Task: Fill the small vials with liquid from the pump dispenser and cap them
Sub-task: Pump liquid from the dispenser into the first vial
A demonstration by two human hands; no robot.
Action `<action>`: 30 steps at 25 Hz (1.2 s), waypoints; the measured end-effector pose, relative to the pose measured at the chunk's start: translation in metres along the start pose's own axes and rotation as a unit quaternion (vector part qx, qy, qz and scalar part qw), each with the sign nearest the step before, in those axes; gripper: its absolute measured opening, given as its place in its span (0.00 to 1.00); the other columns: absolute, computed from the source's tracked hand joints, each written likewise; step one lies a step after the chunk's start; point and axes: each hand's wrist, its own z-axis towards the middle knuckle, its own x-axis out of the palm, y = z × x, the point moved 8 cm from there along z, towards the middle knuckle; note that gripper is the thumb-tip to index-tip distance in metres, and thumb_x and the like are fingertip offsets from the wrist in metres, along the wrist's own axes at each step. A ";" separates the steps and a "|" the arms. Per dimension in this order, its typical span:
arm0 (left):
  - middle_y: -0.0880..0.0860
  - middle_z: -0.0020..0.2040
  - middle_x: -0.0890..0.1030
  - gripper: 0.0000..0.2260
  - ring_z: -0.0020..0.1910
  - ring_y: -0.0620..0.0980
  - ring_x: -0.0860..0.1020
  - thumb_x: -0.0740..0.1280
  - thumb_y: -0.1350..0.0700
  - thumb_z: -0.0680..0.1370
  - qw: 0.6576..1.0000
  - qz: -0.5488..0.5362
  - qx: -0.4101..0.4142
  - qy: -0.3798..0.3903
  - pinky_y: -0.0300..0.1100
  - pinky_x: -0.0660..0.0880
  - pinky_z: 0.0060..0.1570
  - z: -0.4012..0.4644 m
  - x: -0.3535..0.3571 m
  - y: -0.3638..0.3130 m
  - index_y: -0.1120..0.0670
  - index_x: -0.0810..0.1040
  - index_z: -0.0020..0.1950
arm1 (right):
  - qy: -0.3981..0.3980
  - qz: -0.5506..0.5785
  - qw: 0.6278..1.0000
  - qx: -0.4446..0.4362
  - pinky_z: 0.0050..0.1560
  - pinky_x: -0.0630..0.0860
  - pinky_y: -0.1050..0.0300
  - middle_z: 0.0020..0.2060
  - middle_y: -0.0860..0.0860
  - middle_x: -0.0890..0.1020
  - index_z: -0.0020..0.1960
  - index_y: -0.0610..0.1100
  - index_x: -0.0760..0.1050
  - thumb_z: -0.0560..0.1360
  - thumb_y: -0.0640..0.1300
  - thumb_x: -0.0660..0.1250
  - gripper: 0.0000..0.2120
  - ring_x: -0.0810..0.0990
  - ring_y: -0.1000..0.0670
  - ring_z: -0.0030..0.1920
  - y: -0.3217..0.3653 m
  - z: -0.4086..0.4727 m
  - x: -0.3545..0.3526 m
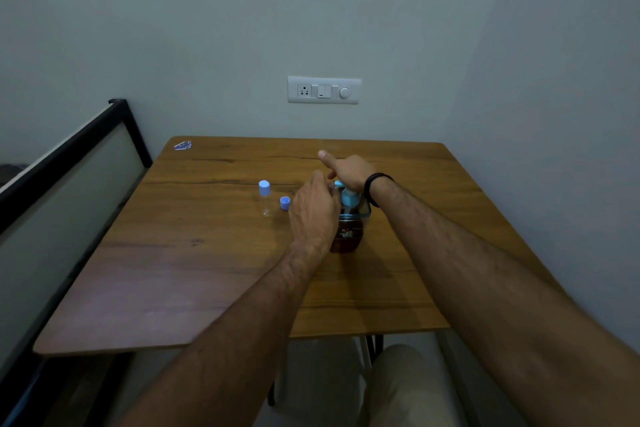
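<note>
Wooden table (214, 253) set against a pale wall; task items grouped near the table centre.

Pump dispenser (348, 229): dark brown body, light blue pump head, standing upright at table centre, slightly right of the other items.

Right hand (346, 172): resting on top of the blue pump head, palm down over it. Index finger extended, pointing toward the far left; remaining fingers bent over the pump top. Black band (375, 189) worn on the right wrist.

Left hand (313, 211): positioned just left of the dispenser, at the level of the nozzle, back of the hand toward the camera. Fingers curled inward toward the nozzle. A small clear object, apparently a vial, partly visible at the fingertips next to the nozzle; mostly hidden by the hand, so exact grip and contents not determinable.

Capped vial (266, 199): clear body, light blue cap fitted, located left of the left hand, apart from it. Upright or lying: cannot tell. Liquid level not discernible.

Loose cap (284, 203): light blue, open side up, on the table between the capped vial and the left hand, just beside the vial.

Small blue-and-white sticker (183, 146) at the far left corner of the table. Switch and socket plate (324, 90) on the wall beyond the table. Black-framed panel (69, 163) along the left side.
</note>
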 end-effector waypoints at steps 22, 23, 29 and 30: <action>0.48 0.41 0.73 0.06 0.40 0.46 0.70 0.61 0.54 0.84 1.000 -0.002 0.009 -0.006 0.37 0.59 0.33 0.002 0.004 0.003 0.52 0.67 0.48 | -0.017 -0.021 1.000 -0.010 0.50 0.70 0.52 0.61 0.45 0.82 0.58 0.42 0.83 0.81 0.67 0.56 0.31 0.77 0.47 0.50 0.000 0.005 0.000; 0.48 0.41 0.73 0.06 0.40 0.46 0.71 0.62 0.54 0.84 1.000 -0.001 0.008 -0.005 0.38 0.59 0.33 0.002 0.005 0.003 0.52 0.67 0.48 | -0.018 -0.024 0.999 -0.012 0.49 0.70 0.53 0.60 0.45 0.82 0.57 0.42 0.83 0.81 0.67 0.56 0.31 0.77 0.48 0.49 0.000 0.006 -0.001; 0.47 0.40 0.72 0.06 0.39 0.45 0.70 0.61 0.54 0.84 1.000 -0.003 0.010 -0.007 0.34 0.59 0.32 0.002 0.003 0.002 0.51 0.67 0.48 | 0.034 0.007 0.999 0.020 0.53 0.69 0.49 0.57 0.49 0.76 0.65 0.43 0.79 0.74 0.78 0.53 0.43 0.75 0.46 0.54 -0.002 -0.002 0.001; 0.47 0.40 0.72 0.06 0.39 0.45 0.70 0.61 0.54 0.84 1.000 0.001 0.012 -0.007 0.34 0.59 0.31 0.002 0.004 0.002 0.51 0.66 0.48 | 0.010 0.005 1.000 0.007 0.52 0.70 0.50 0.57 0.49 0.79 0.62 0.42 0.81 0.76 0.75 0.54 0.39 0.76 0.47 0.52 -0.002 0.001 0.000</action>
